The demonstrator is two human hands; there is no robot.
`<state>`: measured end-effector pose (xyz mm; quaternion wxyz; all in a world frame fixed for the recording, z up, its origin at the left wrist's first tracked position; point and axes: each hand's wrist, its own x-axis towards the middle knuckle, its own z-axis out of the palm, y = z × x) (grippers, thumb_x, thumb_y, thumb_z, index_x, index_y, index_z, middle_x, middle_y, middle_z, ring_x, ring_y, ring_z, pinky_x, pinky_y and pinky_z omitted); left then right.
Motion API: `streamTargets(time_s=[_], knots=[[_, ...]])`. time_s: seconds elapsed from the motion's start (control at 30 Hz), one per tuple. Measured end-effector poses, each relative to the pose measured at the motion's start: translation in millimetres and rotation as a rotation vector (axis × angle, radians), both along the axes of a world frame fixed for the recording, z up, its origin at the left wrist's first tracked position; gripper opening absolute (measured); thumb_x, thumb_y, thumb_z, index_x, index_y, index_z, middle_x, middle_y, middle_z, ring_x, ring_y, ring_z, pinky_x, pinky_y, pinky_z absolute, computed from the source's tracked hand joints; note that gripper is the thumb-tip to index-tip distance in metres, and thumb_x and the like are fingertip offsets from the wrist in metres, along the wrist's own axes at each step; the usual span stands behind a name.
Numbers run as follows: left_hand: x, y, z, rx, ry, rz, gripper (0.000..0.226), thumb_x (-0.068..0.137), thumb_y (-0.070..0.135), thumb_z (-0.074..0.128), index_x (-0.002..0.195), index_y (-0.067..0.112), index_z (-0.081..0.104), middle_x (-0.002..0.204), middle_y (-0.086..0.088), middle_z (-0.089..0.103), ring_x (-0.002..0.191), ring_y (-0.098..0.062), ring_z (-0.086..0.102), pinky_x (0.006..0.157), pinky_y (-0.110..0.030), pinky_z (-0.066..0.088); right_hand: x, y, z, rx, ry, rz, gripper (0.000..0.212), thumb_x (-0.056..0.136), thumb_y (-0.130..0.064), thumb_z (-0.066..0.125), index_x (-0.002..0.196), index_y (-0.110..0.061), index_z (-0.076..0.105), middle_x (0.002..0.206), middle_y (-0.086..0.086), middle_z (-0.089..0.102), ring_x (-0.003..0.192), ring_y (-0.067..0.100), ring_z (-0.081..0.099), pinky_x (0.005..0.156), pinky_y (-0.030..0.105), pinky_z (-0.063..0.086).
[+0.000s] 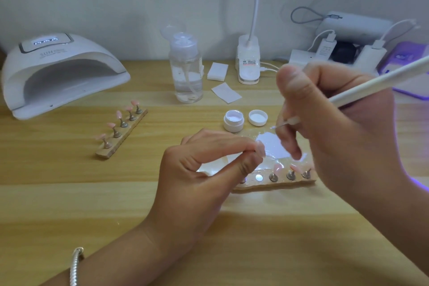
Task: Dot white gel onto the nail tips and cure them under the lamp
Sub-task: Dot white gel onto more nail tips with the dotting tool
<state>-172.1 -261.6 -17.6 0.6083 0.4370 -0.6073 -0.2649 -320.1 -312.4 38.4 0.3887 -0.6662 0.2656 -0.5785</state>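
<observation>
My left hand (204, 167) pinches a pink nail tip (261, 148) between thumb and fingers, lifted over a wooden holder strip (276, 183). That strip carries other pink tips on metal pegs (277, 170) and one bare magnet spot. My right hand (334, 127) grips a white dotting pen (371, 86), its fine point (274, 127) hovering just right of the held tip, above a glossy palette (271, 144) with white gel on it. An open white gel pot (234, 121) and its lid (258, 117) stand behind the palette. The white curing lamp (58, 72) sits at the far left.
A second wooden strip (121, 133) with several pink tips lies in front of the lamp. A clear pump bottle (185, 67), white wipes (226, 93), a desk lamp base (248, 62) and a power strip with chargers (334, 53) line the back. A purple-lit device (408, 69) glows far right.
</observation>
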Motion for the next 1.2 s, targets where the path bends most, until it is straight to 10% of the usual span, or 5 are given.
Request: streamTargets(time_s=[0.3,0.63,1.2], knots=[[1,3,3,0.071,0.071,-0.025,0.009,0.077,0.027,0.079,0.086,0.026,0.079,0.091,0.004,0.078,0.097,-0.029,0.069,0.078,-0.023,0.052,-13,-21,15,0.051,0.019,-0.033,0.046,0.093,-0.042,0.053,0.054,-0.019,0.062,0.040,-0.002,0.049,0.035,0.022,0.051,0.041,0.021,0.034],[3,3,4,0.097,0.066,-0.032,0.009,0.078,0.029,0.078,0.086,0.025,0.078,0.093,0.004,0.077,0.099,-0.022,0.070,0.084,-0.025,0.053,-37,-59,-17,0.156,0.744,-0.224,0.043,0.088,-0.037,0.069,0.059,-0.007,0.060,0.039,-0.004,0.048,0.036,0.006,0.041,0.039,0.014,0.032],[2,4,6,0.139,0.018,-0.024,0.007,0.079,0.025,0.076,0.084,0.030,0.076,0.091,0.010,0.077,0.097,-0.012,0.071,0.083,-0.023,0.053,-38,-67,-32,0.206,0.700,-0.173,0.041,0.085,-0.041,0.073,0.060,-0.011,0.060,0.044,-0.005,0.055,0.039,0.006,0.046,0.043,0.013,0.036]])
